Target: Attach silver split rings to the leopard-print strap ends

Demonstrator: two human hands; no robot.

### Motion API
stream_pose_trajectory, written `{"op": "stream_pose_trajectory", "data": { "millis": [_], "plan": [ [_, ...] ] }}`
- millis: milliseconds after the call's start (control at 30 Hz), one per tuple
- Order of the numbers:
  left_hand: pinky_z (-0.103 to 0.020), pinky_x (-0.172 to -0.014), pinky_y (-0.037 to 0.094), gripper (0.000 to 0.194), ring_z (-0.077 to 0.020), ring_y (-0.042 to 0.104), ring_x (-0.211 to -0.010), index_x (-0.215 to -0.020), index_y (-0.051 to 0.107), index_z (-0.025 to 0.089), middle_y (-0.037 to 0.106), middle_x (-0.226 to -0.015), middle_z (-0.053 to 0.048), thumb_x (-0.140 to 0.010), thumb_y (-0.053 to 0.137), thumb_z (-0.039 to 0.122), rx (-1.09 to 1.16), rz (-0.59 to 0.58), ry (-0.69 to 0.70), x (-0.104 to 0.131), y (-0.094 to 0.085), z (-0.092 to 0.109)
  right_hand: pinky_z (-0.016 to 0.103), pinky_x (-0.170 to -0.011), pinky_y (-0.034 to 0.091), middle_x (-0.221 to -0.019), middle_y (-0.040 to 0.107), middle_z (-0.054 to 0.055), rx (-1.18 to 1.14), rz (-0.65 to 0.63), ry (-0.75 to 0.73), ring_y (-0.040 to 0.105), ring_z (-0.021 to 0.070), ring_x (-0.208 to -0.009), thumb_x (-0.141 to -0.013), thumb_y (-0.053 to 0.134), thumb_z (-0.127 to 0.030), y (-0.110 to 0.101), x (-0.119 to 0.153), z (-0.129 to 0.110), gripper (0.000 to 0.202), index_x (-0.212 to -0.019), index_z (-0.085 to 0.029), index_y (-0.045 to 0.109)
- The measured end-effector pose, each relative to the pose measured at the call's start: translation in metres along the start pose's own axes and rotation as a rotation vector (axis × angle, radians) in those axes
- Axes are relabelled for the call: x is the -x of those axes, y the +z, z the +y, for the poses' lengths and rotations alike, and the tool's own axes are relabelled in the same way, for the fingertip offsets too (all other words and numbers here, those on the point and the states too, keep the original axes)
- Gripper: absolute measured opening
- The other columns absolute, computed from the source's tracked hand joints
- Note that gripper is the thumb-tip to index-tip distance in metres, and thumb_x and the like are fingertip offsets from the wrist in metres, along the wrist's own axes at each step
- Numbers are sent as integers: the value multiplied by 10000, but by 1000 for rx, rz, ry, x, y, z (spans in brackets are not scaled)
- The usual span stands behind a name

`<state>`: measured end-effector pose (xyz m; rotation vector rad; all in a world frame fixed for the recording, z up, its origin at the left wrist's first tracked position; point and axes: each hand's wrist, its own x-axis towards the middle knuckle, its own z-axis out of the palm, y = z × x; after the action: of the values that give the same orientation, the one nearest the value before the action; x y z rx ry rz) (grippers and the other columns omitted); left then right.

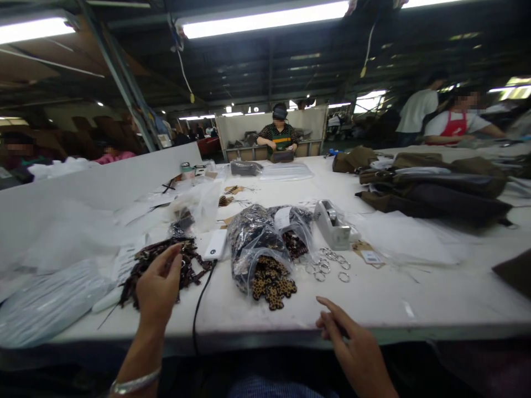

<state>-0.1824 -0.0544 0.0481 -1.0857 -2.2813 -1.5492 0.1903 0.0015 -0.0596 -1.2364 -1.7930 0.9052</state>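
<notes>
White table: dark strips, eight o'clock, light, limp to my eye, best pinched endwise; left fingers, closure unclear; right fingers apart.

The right hand's forearm is cut off below.

I see a silver bangle circling the left wrist, bare forearms, and finely checked dark-blue cloth below.

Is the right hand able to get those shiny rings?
Probably yes: the right hand is close in front of the metal rings, and only bare white tabletop seems to lie between them.
</notes>
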Motion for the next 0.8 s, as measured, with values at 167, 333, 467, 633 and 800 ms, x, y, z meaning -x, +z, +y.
{"op": "stream_pose_trajectory", "data": {
  "millis": [167,333,467,633,800],
  "plan": [
    [-359,-844,601,292,-228,742,-877,-1089,716,224,783,-996,-42,-861,628,385,328,-574,146,72,66,48,303,-665,532,-824,758,68,131,155,42,689,206,-653,-952,436,-421,-26,-43,34,396,-1154,-181,677],
    [-351,-874,571,240,-229,725,-944,-1003,748,220,782,-1012,-57,-911,527,241,171,-968,540,111,152,90,339,-826,526,-970,774,82,213,252,58,714,241,-874,-914,492,-361,-26,-61,56,318,-1061,-202,724],
    [-374,-958,499,255,-244,670,-1053,-1085,719,211,744,-1126,-83,-898,547,193,47,-1015,649,124,211,105,323,-787,527,-965,776,68,216,258,55,721,231,-833,-901,527,-342,-21,-61,54,283,-1056,-227,734],
    [-377,-898,468,193,-264,632,-1012,-966,730,193,742,-990,-99,-872,566,150,-84,-1005,670,137,241,111,287,-707,522,-871,777,63,179,247,53,719,212,-747,-903,531,-320,-25,-62,55,273,-1049,-210,733],
    [-366,-841,464,171,-263,647,-944,-878,724,189,729,-906,-109,-865,559,147,-92,-994,629,141,242,110,293,-749,513,-898,774,58,101,222,34,714,208,-769,-898,550,-313,-29,-59,57,261,-1058,-218,733]
  ]
}}
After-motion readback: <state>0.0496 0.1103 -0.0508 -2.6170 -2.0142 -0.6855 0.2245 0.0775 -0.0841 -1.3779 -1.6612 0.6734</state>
